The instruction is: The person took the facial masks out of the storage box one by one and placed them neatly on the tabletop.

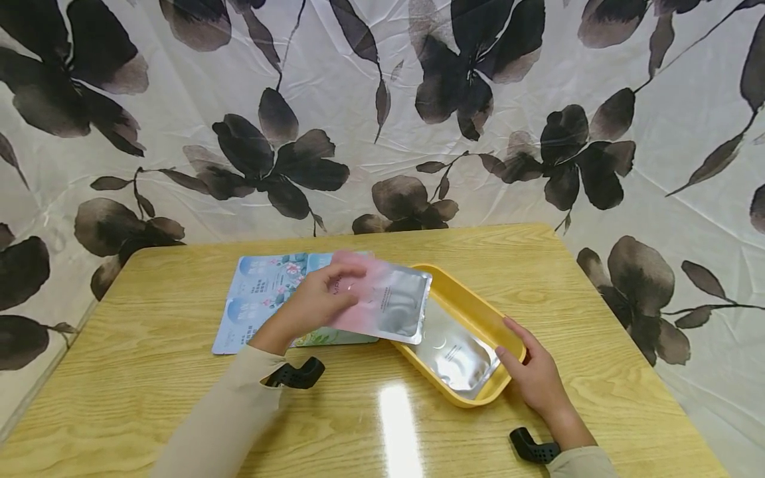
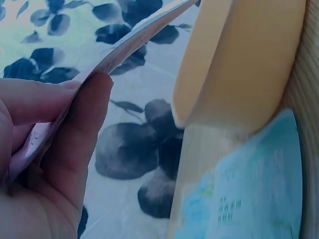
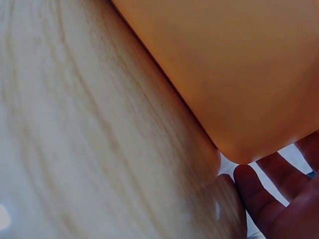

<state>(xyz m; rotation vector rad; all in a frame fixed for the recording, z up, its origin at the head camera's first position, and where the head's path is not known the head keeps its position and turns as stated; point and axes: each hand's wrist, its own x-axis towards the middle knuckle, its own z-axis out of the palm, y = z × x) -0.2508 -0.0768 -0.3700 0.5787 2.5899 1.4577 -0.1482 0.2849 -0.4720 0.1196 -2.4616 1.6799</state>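
My left hand (image 1: 301, 302) pinches a pink-and-silver sheet mask packet (image 1: 397, 299) between thumb and fingers. The packet is held over the left end of a yellow tray (image 1: 472, 302). In the left wrist view the packet (image 2: 124, 50) is seen nearly edge-on. Inside the tray lies a silver packet (image 1: 460, 358), partly covered by the held one. My right hand (image 1: 540, 378) grips the tray's near right end, thumb over the rim and fingers along the outside. The right wrist view shows the tray's outer wall (image 3: 239, 74) with fingers beside its corner.
Several blue floral packets (image 1: 248, 309) lie side by side left of the tray, partly behind my left hand. A green packet (image 1: 337, 337) lies at their near right. Everything rests on a wood-grain table (image 1: 149, 378). A floral cloth (image 1: 358, 166) hangs behind the table's far edge.
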